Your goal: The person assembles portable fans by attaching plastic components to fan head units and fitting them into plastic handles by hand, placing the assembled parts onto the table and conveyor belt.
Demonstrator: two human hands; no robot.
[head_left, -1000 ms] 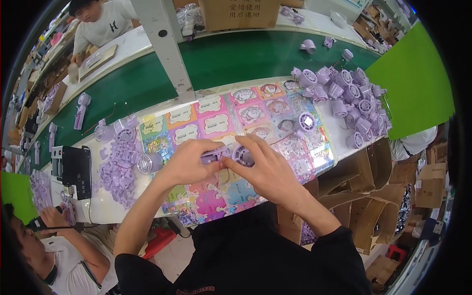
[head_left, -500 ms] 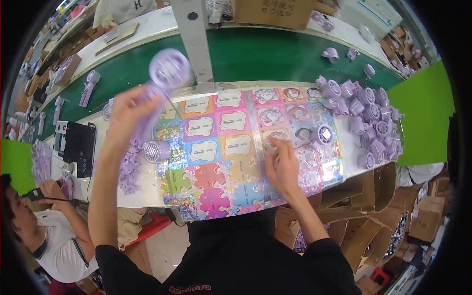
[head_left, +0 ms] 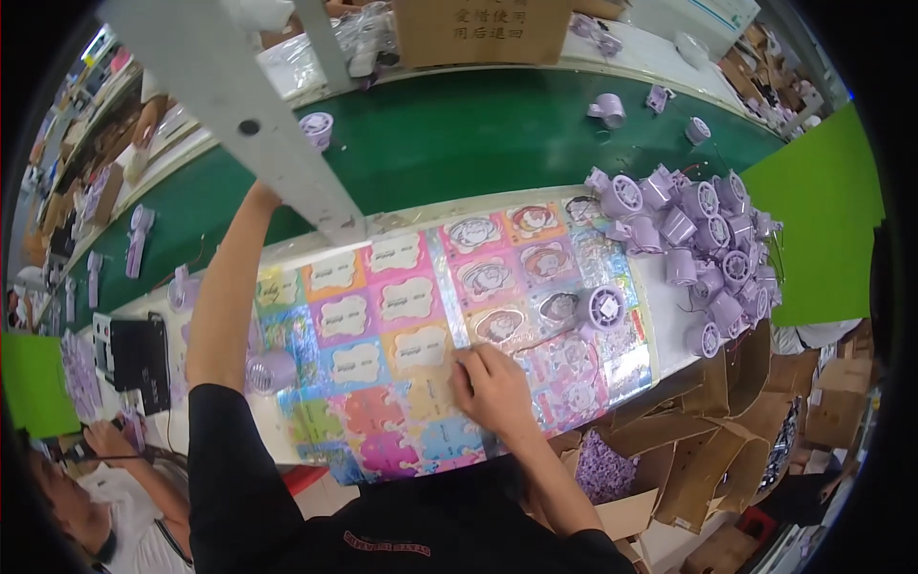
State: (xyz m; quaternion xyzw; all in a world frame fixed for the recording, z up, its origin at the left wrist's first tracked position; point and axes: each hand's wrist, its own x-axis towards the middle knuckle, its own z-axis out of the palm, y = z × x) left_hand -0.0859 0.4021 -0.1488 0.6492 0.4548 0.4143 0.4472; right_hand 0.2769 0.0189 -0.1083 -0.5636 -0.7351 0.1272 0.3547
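My left arm stretches forward over the green belt (head_left: 459,124), and the grey post hides most of my left hand (head_left: 267,195), fingers included. Just beyond the post shows the round head of a lilac handheld fan (head_left: 316,131); whether my hand touches it is hidden. My right hand (head_left: 494,390) rests low over the colourful printed mat (head_left: 411,349) with its fingers curled in; anything inside them is out of sight. To its upper right a lilac fan head (head_left: 603,308) lies on the mat, its thin wire trailing toward my hand.
A heap of lilac fan heads (head_left: 708,230) covers the bench's right end. The grey post (head_left: 258,120) leans across the left. A black box device (head_left: 134,362) and a lilac ribbed part (head_left: 272,371) are at left. Cardboard boxes (head_left: 708,464) stand below right; a co-worker sits lower left.
My left hand has carried a lilac fan forward to behind the post. My right hand has drawn back toward me and its fingers have curled. The whole view has shifted.
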